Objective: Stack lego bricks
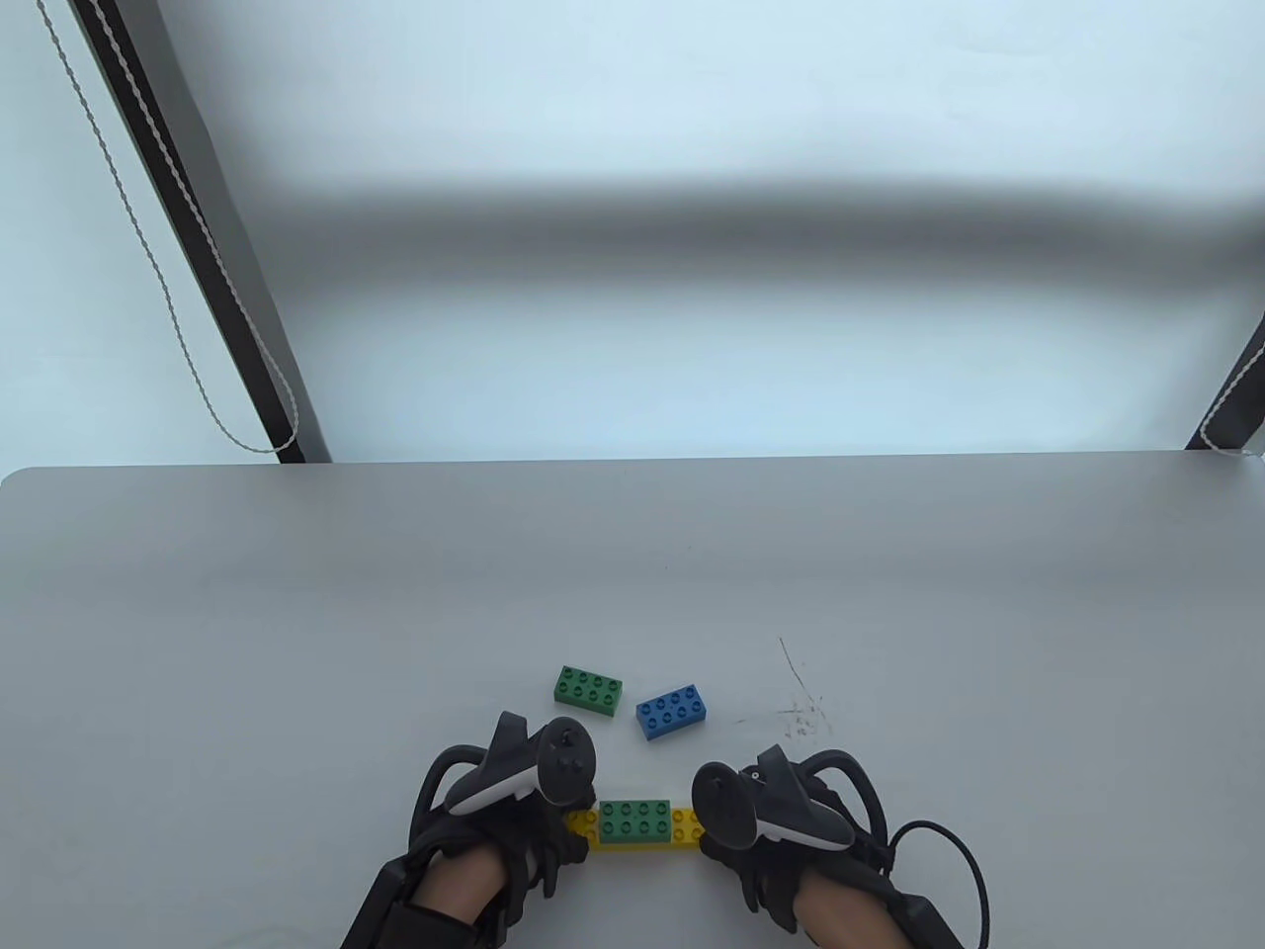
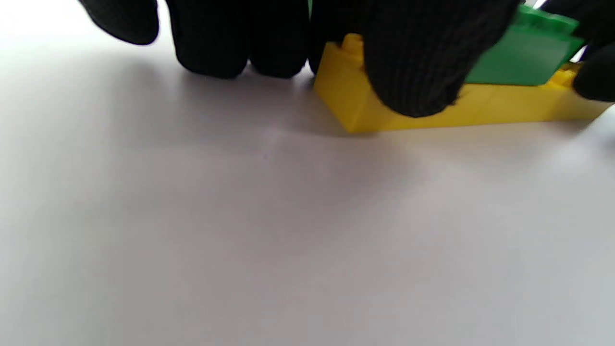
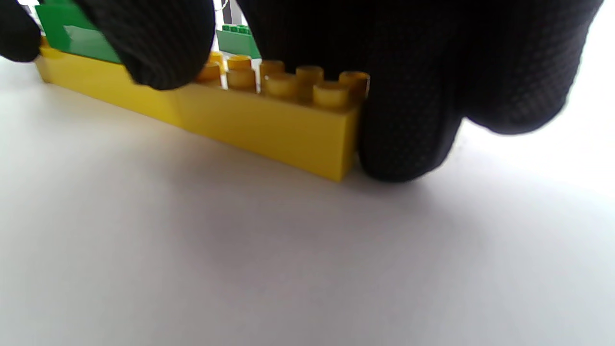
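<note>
A green brick sits pressed onto the middle of a long yellow row of bricks lying flat on the surface near its front edge; in the right wrist view a seam shows the row is two yellow bricks end to end. The left hand grips the row's left end, its fingers curled over the yellow top and side. The right hand grips the right end, one finger pressed flat against the end face. Both hands come in low, palms down, facing each other. Beyond them a second green brick and a blue brick lie loose, near each other but apart.
</note>
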The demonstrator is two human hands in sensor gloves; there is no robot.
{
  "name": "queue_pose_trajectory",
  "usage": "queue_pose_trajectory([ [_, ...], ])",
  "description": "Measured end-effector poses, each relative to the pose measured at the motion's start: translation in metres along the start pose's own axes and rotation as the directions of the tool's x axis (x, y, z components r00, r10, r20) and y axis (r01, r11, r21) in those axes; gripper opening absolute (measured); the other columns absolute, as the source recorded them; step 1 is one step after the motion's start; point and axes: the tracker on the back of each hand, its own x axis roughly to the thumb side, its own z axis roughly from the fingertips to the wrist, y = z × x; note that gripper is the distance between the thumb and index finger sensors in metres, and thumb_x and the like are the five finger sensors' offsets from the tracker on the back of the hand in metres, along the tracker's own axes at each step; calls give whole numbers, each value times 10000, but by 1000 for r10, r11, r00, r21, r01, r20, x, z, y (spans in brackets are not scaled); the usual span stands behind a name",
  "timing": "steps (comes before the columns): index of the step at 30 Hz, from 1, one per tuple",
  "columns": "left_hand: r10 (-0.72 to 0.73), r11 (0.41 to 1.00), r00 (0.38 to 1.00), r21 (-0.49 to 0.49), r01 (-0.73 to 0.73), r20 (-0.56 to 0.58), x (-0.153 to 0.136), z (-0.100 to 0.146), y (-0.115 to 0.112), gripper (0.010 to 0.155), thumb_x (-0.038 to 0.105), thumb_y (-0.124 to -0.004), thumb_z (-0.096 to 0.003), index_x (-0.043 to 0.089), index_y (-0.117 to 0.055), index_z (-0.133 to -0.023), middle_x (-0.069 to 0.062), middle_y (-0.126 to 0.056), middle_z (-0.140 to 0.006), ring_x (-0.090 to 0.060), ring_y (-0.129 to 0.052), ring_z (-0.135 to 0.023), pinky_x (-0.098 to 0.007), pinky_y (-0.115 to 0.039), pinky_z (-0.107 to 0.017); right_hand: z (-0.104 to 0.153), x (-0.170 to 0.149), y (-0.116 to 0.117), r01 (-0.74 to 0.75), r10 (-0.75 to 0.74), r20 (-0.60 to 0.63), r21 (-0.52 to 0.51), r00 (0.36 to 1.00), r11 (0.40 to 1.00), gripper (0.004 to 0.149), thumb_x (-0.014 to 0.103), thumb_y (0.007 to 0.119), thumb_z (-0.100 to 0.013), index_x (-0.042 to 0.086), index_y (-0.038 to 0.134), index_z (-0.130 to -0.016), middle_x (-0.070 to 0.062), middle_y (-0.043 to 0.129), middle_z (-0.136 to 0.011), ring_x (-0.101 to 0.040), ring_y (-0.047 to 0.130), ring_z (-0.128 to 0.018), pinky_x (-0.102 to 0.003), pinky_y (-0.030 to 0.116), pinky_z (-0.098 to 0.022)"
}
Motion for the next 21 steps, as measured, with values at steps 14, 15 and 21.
queue_pose_trajectory([
  [14, 4, 1000, 1000, -12, -4, 8, -2, 1, 1, 644, 490, -843, -375, 312, -642, -960, -29, -655, -1019, -301, -675, -904, -614, -572, -699, 1, -3, -3, 28, -28, 1, 22, 1000, 999, 675, 526, 801, -352, 95, 753, -868, -194, 888, -821, -382, 1053, -485, -545, 889, -384],
  [15, 24, 999, 1000, -31, -23, 14, -4, 1, 2, 669, 502, -835, -378, 311, -616, -980, -33, -646, -1029, -302, -667, -912, -614, -571, -700, 2, -5, -4, 43, -43, 1, 23, 999, 999, 683, 533, 796, -354, 92, 749, -873, -199, 885, -827, -396, 1047, -503, -556, 882, -390],
  [21, 214, 977, 977, -19, -214, 25, -19, 5, 8, 698, 516, -813, -385, 281, -594, -1004, -75, -674, -1061, -334, -705, -926, -618, -597, -684, 9, -13, -15, 104, -104, 4, -5, 995, 995, 689, 542, 782, -363, 89, 744, -881, -203, 893, -828, -417, 1040, -533, -573, 869, -406],
])
